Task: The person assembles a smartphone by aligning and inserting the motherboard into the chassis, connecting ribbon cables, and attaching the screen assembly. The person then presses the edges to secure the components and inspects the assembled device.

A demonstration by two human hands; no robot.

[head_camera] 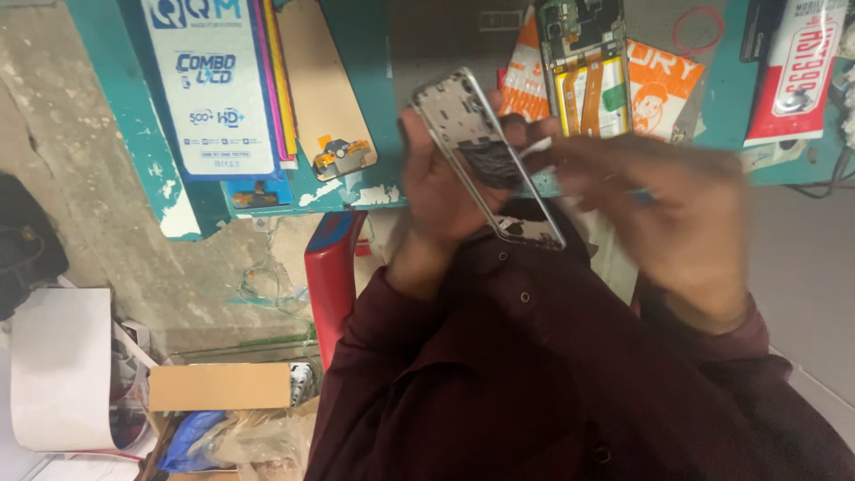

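The left hand (445, 183) grips a silver phone frame (488, 160), holding it up tilted, above the person's dark red shirt. The right hand (677, 214) is blurry; it pinches a thin white strip (537, 147) right at the frame. 1 open phone (586, 67) lies on the teal table (356, 53) behind

Silver, teal and maroon

I see a silver phone frame (488, 156), teal desk (361, 53), maroon sleeves (552, 374), orange packet (663, 89).
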